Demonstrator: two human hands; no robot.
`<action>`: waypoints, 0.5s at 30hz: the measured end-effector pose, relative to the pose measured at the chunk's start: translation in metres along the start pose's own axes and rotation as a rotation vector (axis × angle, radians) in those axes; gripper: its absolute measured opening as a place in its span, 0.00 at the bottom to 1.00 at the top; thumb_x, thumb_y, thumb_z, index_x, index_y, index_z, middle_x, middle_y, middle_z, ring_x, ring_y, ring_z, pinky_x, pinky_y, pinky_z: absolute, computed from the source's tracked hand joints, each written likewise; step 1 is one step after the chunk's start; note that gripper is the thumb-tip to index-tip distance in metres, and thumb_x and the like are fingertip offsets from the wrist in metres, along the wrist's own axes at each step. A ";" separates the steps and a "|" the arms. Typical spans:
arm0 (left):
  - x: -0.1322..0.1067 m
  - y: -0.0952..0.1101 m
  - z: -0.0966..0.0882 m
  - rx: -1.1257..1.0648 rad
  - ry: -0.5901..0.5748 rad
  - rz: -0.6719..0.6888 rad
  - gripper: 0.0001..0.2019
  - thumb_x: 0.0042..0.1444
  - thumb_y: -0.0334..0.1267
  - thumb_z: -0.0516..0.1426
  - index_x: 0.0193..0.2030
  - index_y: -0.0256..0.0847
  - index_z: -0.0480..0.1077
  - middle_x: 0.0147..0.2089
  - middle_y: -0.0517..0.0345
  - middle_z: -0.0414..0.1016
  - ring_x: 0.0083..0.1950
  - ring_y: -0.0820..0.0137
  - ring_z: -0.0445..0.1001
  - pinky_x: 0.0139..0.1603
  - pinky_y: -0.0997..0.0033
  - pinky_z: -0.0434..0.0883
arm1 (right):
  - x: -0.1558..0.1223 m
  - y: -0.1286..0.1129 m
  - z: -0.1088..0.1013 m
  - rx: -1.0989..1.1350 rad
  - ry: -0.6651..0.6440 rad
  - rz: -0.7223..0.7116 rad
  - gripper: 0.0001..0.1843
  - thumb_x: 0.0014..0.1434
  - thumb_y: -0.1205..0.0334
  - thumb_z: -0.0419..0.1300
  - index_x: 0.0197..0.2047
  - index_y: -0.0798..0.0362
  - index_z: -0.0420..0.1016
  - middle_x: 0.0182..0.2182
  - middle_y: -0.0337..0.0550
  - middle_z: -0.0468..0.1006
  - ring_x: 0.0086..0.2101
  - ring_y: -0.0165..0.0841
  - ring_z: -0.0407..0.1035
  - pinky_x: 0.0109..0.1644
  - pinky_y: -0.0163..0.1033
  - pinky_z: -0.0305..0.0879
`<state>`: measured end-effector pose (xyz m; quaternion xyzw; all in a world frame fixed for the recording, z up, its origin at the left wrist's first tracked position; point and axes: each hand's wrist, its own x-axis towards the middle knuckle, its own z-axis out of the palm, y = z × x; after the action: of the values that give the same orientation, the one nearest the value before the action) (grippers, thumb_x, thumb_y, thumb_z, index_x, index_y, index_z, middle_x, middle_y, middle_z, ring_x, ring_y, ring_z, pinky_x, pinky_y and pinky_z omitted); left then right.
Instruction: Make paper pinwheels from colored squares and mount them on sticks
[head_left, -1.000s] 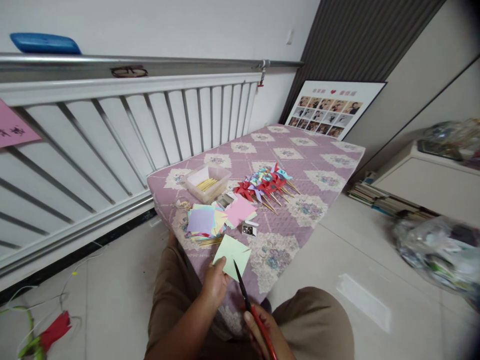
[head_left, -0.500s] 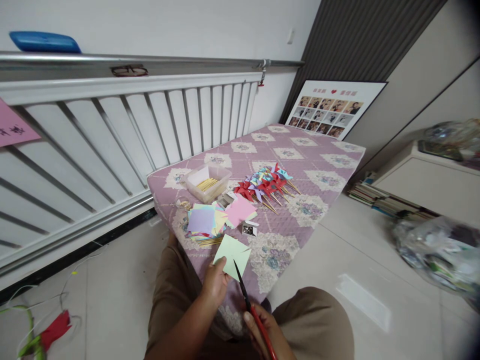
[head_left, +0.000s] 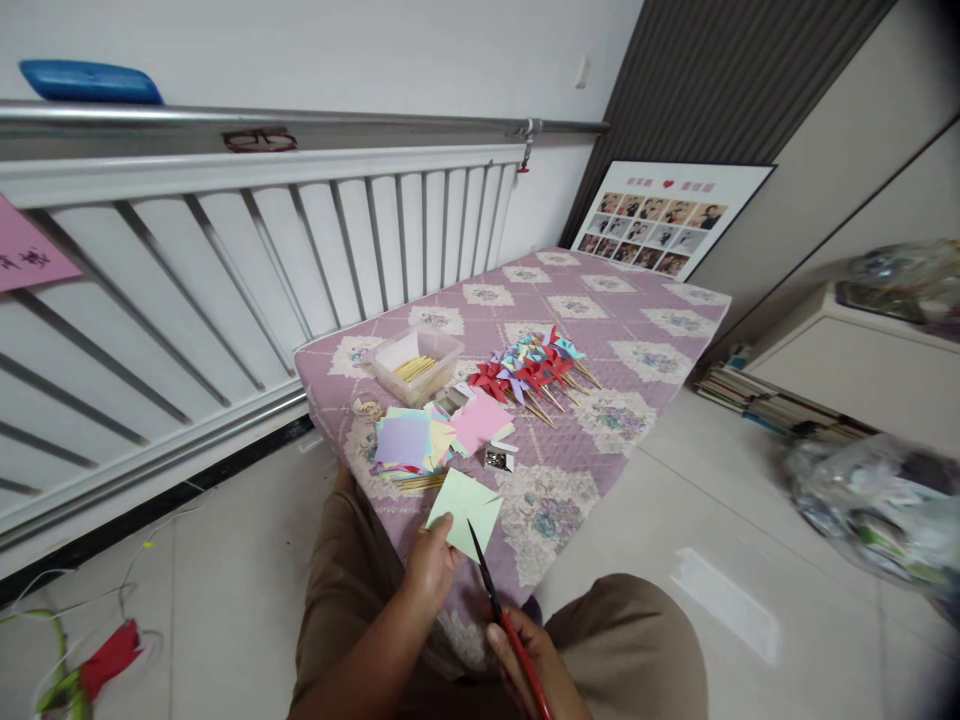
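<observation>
Pale green paper square (head_left: 459,495) is up in the left hand (head_left: 433,565), over the near end of the table (head_left: 517,300), just this side of the coloured paper stack (head_left: 401,440). Can't tell if it touches the cloth. Left fingers are pinching it at its left corner, thumb on top. Right hand (head_left: 538,648) has its fingers wrapped round the red handles of the scissors (head_left: 491,592), and the blades lie over the near corner, tips toward the middle. How far apart the blades are, I can't tell.

Looks to me like a corner cut, since the right corner has a slit in it. Tips: keep the pinch flat so the sheet doesn't buckle, line the blades up corner to centre, and go slow at the end. I'd stop short of the middle, or the square could fall apart. And keep that left thumb off the cutting line!
</observation>
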<state>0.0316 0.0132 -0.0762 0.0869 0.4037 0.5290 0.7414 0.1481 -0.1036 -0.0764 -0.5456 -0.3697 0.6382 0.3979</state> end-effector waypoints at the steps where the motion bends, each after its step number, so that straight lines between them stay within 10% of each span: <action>1: 0.000 0.000 0.000 -0.003 -0.003 0.000 0.10 0.47 0.36 0.63 0.37 0.35 0.75 0.38 0.50 0.81 0.38 0.64 0.79 0.39 0.68 0.72 | 0.000 0.001 0.000 -0.002 -0.003 0.002 0.25 0.53 0.35 0.58 0.31 0.51 0.65 0.16 0.27 0.50 0.17 0.23 0.41 0.20 0.33 0.37; 15: -0.002 0.001 0.004 -0.036 0.023 0.001 0.12 0.44 0.35 0.66 0.36 0.34 0.76 0.37 0.50 0.82 0.35 0.66 0.79 0.34 0.71 0.73 | -0.006 -0.009 0.001 0.059 0.080 -0.040 0.26 0.49 0.36 0.62 0.33 0.52 0.72 0.19 0.31 0.57 0.20 0.25 0.50 0.22 0.32 0.49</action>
<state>0.0336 0.0135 -0.0719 0.0678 0.4025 0.5376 0.7378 0.1482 -0.1051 -0.0659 -0.5512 -0.3454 0.6184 0.4410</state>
